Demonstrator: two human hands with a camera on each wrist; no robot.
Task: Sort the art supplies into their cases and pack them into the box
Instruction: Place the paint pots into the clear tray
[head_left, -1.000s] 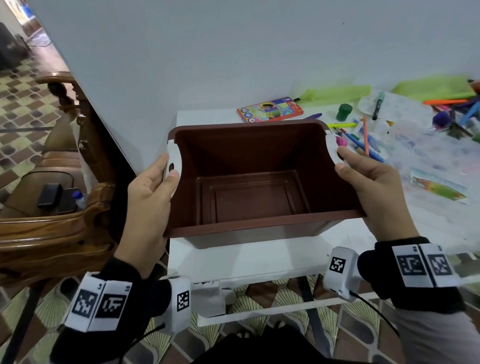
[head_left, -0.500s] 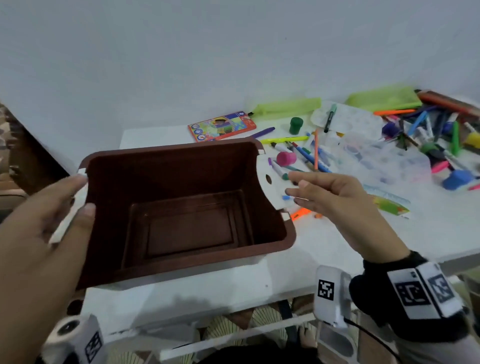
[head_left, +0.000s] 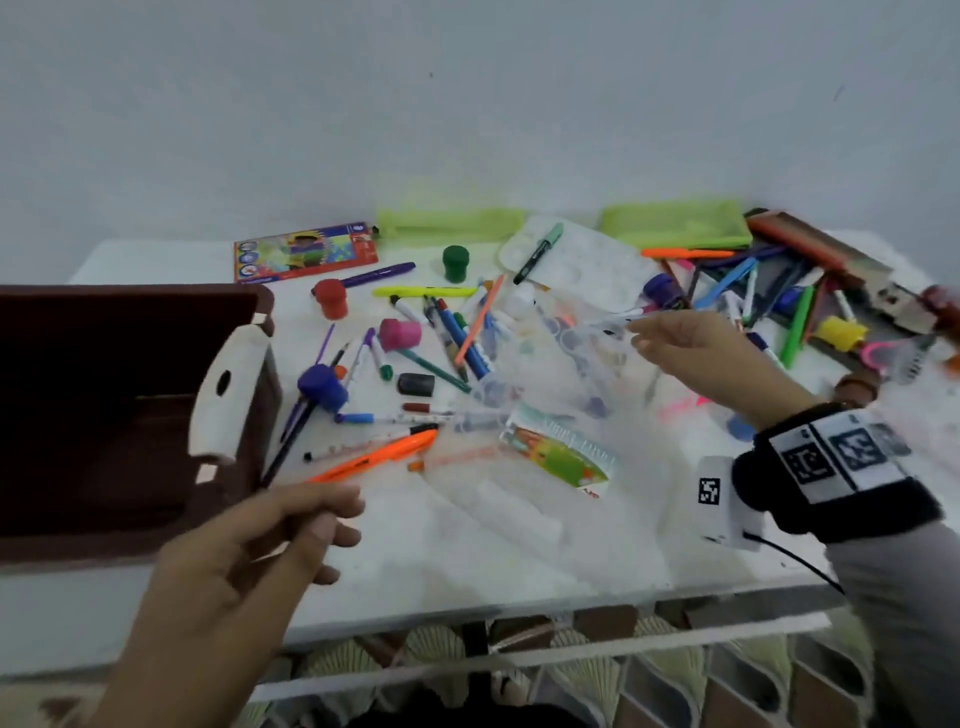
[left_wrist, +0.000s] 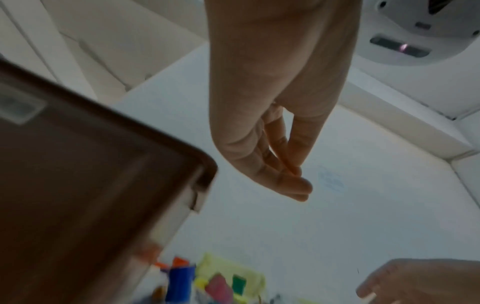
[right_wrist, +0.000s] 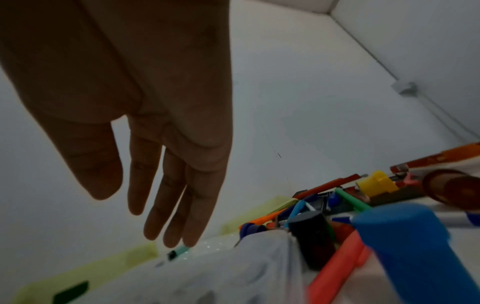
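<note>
Standing at the left end of the white table (head_left: 395, 566), the brown box (head_left: 119, 405) was seen with its open top up and a white handle (head_left: 228, 395) on its near side. The left hand (head_left: 249, 561) was held just beside the box, apart from it, its fingers loosely curled and nothing gripped. The right hand (head_left: 696, 364) was stretched over the scattered markers (head_left: 462, 338) and a clear case (head_left: 582, 358), fingers relaxed and nearly straight; whether a fingertip touched a marker could not be told, the view being blurred. Two green pouches (head_left: 675, 226) were laid along the wall.
</note>
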